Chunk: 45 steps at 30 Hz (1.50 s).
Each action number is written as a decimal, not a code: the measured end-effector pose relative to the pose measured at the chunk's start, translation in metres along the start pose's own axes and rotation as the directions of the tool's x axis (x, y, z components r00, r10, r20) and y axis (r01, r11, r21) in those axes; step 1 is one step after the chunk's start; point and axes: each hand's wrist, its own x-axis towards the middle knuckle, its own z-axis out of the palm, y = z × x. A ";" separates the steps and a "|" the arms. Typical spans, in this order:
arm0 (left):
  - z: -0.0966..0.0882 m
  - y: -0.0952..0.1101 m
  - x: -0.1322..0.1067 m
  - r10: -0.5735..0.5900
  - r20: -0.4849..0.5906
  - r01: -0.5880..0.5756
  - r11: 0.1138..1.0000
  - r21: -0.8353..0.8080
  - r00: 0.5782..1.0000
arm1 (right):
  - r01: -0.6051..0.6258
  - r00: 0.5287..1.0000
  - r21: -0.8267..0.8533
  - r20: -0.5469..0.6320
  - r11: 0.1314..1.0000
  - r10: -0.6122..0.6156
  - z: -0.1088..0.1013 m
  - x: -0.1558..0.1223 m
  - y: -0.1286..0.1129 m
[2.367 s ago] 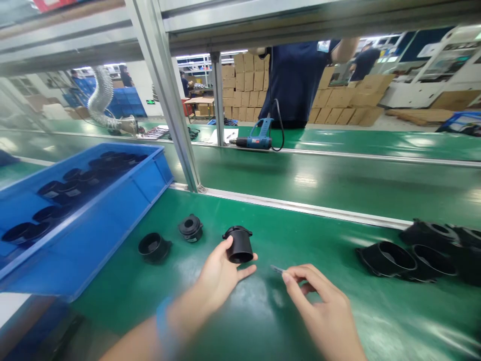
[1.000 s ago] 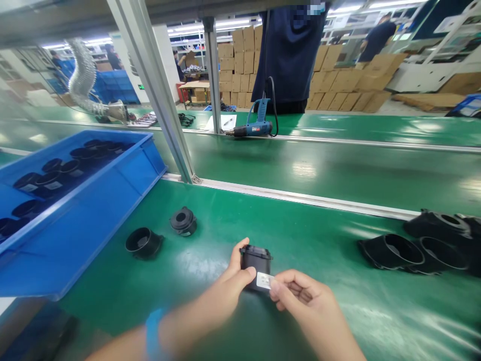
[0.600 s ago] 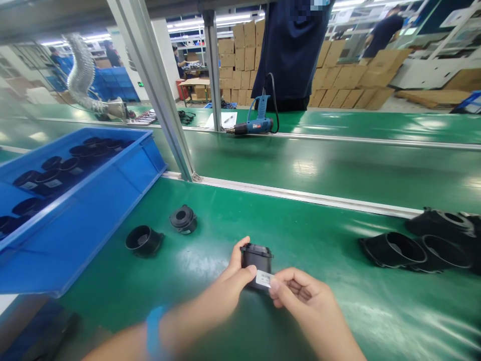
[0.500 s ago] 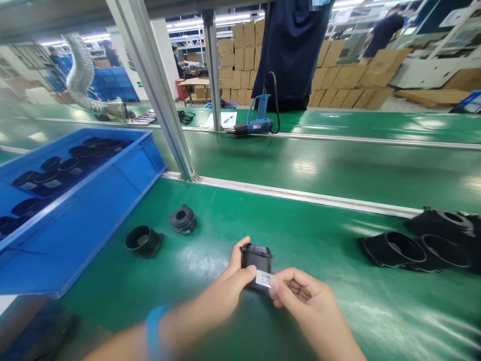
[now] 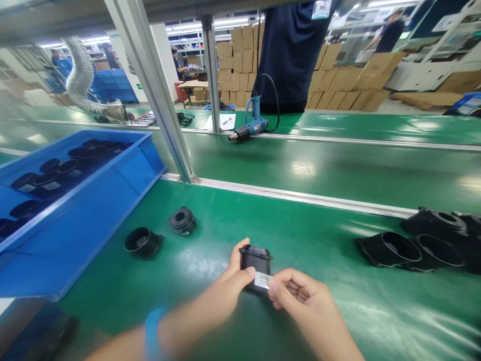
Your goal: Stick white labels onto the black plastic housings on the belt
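Note:
My left hand (image 5: 235, 278) is closed round a black plastic housing (image 5: 256, 259), held tilted above the green work surface, its thumb on the side wall by a label. That white printed label (image 5: 262, 280) lies against the housing's side. Between thumb and fingertips, my right hand (image 5: 296, 291) pinches the label's right end. To the left stand two similar black parts: a round housing (image 5: 143, 242) with its opening up, and a housing with a ring-shaped top (image 5: 182, 220).
A blue bin (image 5: 93, 200) with several black housings fills the left. More black housings (image 5: 391, 249) lie at the right. Beyond the metal rail (image 5: 300, 196) are a heat gun (image 5: 251, 123) and a person in dark clothing (image 5: 289, 55). A metal post (image 5: 158, 95) rises near the bin.
My hands keep nearly the same hold on the housing and label. Across the bench, the heat gun has turned, its nozzle now pointing more toward me, and the person's torso has shifted slightly.

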 end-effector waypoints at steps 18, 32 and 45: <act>0.000 -0.003 0.001 0.015 0.000 -0.015 0.999 -0.045 1.000 | -0.004 1.000 0.017 -0.028 1.000 0.005 0.003 -0.002 -0.002; 0.001 -0.004 0.001 0.042 0.003 -0.042 0.999 -0.030 0.999 | -0.012 0.998 0.043 -0.063 0.999 0.014 0.006 -0.003 -0.004; 0.004 0.002 -0.003 0.022 -0.019 -0.021 0.999 0.037 1.000 | 0.006 0.999 0.074 -0.053 0.997 -0.002 0.007 -0.004 -0.004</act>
